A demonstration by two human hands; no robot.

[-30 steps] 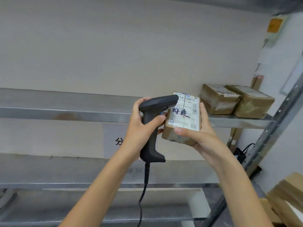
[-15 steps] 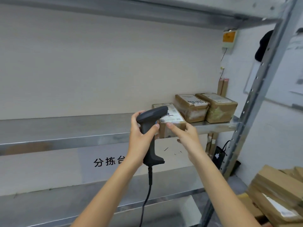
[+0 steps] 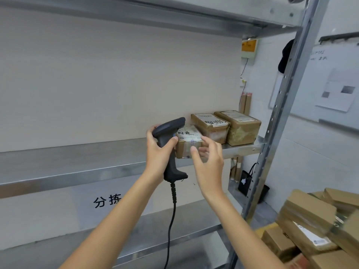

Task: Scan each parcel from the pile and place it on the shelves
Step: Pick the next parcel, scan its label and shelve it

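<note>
Gripping the black scanner (image 3: 168,136) in the left hand (image 3: 158,150), small taped parcel (image 3: 187,141) sitting on the metal shelf (image 3: 77,162) right behind the scanner, right hand (image 3: 208,162) just in front of it with fingers loose and holding nothing, two more boxes (image 3: 226,129) on the shelf to the parcel's right, parcel pile (image 3: 310,226) well below.

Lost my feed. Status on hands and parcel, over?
Left hand grips scanner. Right hand open, off the parcel. Parcel sits on shelf beside two others. Nothing blocking.
</note>
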